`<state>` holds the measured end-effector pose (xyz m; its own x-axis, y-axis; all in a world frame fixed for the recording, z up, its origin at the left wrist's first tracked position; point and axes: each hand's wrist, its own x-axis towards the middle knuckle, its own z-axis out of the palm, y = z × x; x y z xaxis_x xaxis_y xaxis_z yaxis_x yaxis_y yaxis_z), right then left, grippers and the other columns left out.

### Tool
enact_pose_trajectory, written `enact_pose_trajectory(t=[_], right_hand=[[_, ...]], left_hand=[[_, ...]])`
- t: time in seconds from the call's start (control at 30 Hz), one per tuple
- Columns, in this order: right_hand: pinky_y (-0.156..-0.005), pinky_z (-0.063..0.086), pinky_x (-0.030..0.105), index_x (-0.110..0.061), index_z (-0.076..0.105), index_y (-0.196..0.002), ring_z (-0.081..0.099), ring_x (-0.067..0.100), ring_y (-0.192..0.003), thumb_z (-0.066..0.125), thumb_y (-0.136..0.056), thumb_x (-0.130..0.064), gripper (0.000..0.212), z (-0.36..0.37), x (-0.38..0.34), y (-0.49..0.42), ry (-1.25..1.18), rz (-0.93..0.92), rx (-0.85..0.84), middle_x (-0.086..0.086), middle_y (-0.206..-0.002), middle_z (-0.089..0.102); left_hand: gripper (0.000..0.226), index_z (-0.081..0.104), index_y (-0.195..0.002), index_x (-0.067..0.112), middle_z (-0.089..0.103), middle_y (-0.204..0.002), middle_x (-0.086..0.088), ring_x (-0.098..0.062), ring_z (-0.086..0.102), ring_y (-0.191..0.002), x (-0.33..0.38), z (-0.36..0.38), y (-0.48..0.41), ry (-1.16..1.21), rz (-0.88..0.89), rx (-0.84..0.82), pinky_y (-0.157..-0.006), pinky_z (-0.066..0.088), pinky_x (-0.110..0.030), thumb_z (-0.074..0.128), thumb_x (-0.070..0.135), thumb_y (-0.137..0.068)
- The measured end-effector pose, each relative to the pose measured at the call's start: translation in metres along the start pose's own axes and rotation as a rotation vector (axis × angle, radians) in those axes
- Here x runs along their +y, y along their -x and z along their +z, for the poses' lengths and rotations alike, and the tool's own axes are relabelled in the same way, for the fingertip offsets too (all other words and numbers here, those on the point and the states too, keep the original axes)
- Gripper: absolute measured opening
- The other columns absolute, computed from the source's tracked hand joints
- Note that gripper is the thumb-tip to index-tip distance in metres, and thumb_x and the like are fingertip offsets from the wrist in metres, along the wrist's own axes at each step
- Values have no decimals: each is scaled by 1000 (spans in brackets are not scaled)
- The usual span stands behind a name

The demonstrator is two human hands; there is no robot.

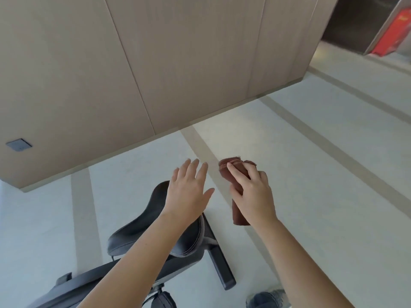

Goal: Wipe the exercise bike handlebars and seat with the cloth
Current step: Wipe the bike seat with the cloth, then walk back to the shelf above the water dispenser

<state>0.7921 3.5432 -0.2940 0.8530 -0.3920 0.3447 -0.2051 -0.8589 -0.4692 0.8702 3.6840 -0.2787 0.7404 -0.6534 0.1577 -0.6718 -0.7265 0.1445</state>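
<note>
My right hand (252, 194) grips a folded brown cloth (232, 172) in the air, right of the bike seat; the cloth sticks out above my fingers and hangs below my palm. My left hand (189, 190) hovers with fingers straight and spread, holding nothing, above the narrow front end of the black padded bike seat (142, 227). The seat lies below my left forearm, which covers part of it. The handlebars are out of view.
The bike's black frame (89, 283) and a black floor bar (219, 261) sit below the seat. A beige wood-panel wall (133, 74) stands ahead, with a grey socket plate (19, 145) low on it. A grey shoe (266, 298) shows at the bottom. Pale striped floor lies to the right.
</note>
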Motion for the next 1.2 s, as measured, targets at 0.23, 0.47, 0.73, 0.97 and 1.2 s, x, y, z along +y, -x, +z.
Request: enact_pose_trajectory(t=[0.23, 0.47, 0.73, 0.97, 1.2], right_hand=[[-70, 52, 43, -24, 58, -123, 50, 35, -90, 66, -79, -12, 45, -81, 94, -27, 47, 158, 133, 10, -122, 57], [-73, 49, 41, -24, 59, -122, 50, 35, -93, 66, -79, -11, 45, -170, 204, -40, 65, 309, 302, 9, -124, 56], [-77, 49, 42, -22, 60, -121, 50, 37, -95, 66, -79, -9, 45, -260, 311, -40, 141, 464, 428, 10, -125, 56], [-86, 46, 43, -24, 58, -123, 49, 35, -98, 63, -81, -10, 44, -303, 379, -54, 184, 573, 491, 8, -129, 54], [-85, 45, 41, -25, 59, -122, 50, 35, -94, 64, -81, -11, 44, -335, 473, -115, 246, 647, 537, 8, -125, 56]], left_hand=[[60, 31, -139, 15, 30, -148, -9, -28, 18, -138, 113, -3, -74, 72, 179, 55, -111, 13, -42, 48, 44, -89], [56, 57, -118, 4, 57, -124, -20, -40, 49, -118, 252, -1, -150, 152, 411, 180, -94, 39, -56, 74, 30, -72], [54, 59, -116, 2, 59, -121, -19, -39, 52, -116, 393, 12, -217, 230, 577, 183, -92, 40, -57, 75, 29, -71], [48, 61, -112, 1, 60, -119, -20, -39, 53, -114, 472, 31, -269, 274, 706, 168, -91, 41, -58, 74, 25, -72], [48, 61, -113, 2, 60, -121, -19, -39, 52, -116, 552, 64, -367, 320, 790, 123, -92, 40, -58, 74, 24, -73]])
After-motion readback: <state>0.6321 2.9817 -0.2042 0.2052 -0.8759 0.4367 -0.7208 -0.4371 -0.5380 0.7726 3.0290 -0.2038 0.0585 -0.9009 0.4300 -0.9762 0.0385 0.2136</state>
